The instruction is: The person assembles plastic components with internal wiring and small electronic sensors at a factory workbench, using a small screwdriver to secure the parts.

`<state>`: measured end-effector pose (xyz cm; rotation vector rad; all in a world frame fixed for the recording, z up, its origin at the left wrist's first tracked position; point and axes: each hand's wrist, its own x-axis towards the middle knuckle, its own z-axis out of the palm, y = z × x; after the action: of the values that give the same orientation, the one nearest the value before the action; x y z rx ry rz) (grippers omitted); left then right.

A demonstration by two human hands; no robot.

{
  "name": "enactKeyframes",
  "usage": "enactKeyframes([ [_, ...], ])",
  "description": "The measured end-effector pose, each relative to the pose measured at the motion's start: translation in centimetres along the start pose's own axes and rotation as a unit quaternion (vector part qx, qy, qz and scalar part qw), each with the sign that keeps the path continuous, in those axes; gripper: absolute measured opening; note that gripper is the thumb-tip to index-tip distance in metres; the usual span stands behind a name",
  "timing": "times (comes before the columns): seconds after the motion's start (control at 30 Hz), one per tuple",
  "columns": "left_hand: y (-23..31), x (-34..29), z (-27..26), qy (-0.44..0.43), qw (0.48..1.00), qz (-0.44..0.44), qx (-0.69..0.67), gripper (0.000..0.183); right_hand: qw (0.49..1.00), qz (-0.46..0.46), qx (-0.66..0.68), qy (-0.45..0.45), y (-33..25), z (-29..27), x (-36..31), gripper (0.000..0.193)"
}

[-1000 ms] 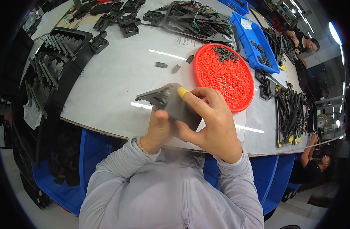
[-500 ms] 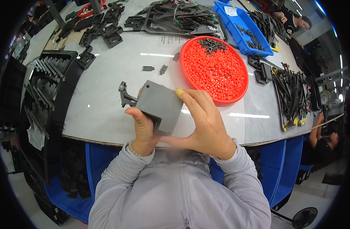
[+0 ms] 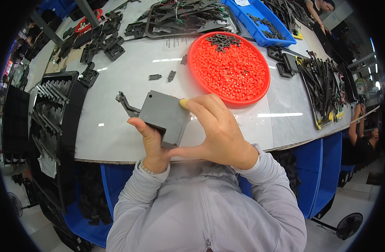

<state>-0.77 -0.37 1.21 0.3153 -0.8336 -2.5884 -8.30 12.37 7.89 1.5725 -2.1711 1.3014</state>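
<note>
The left hand (image 3: 154,148) has its grip closed on the grey block-shaped housing (image 3: 163,113), thumb against its left side, over the table (image 3: 101,140). The right hand (image 3: 219,136) spreads its grip wide, yellow-tipped forefinger at the housing's upper right corner; whether it clamps, I cannot tell. The step in hand seems to be turning or inspecting; the next move calls for steady support, keeping the jutting arm piece (image 3: 127,106) clear.
</note>
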Motion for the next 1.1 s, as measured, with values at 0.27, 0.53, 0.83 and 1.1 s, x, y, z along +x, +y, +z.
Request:
enactKeyframes([
  [0.27,0.1,-0.1,0.8,0.013,0.999,-0.006,0.043,0.092,1.000,0.005,0.016,-0.002,0.4,0.2,-0.4,0.077],
  [0.53,0.4,0.4,1.2,-0.018,0.997,0.017,0.078,0.094,0.999,0.016,0.025,-0.012,0.5,0.4,-0.3,0.076],
  [0.83,0.8,0.8,1.2,-0.029,0.999,0.044,0.015,0.056,0.999,0.002,-0.017,-0.039,0.8,1.1,-0.6,0.076],
  [1.1,0.4,0.8,1.1,-0.074,0.989,0.108,0.063,0.067,0.725,0.376,0.570,-0.086,2.5,2.2,-1.2,0.044],
])
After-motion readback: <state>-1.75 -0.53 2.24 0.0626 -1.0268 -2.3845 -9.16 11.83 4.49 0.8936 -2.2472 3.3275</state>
